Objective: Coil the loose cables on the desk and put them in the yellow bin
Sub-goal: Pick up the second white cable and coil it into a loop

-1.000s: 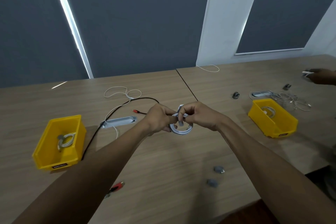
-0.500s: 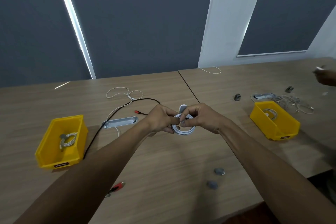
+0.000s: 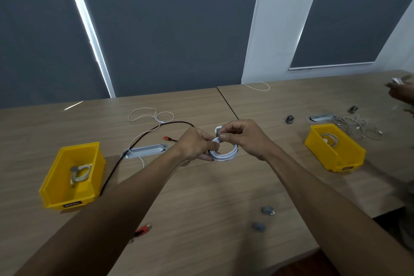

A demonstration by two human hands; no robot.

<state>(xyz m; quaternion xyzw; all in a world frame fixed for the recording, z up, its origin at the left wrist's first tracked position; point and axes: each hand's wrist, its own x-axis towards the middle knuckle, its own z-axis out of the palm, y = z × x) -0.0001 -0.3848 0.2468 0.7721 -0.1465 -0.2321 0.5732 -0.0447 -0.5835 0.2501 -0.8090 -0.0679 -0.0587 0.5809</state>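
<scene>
two wooden desks (image 3: pixel 201 197) meet before grey blinds (image 3: pixel 168 24); two yellow bins (image 3: pixel 67 195), one coil inside each; above the desk, left hand (image 3: pixel 196 144) and right hand (image 3: pixel 248 139) both pinch one white coiled cable (image 3: pixel 225 153).

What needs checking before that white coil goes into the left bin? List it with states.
1. Coil wound: ok, the white coil sits in neat loops.
2. Grip: ok, left hand and right hand both hold it.
3. Tie fastened: cannot tell, the grey tie is pinched by fingers.
4. Bin room: ok, the left yellow bin holds one coiled cable with space beside it.
5. Path to bin: not ok, the black cable lies across the desk between.
6. Remaining work: not ok, the loose white cable is uncoiled.
</scene>
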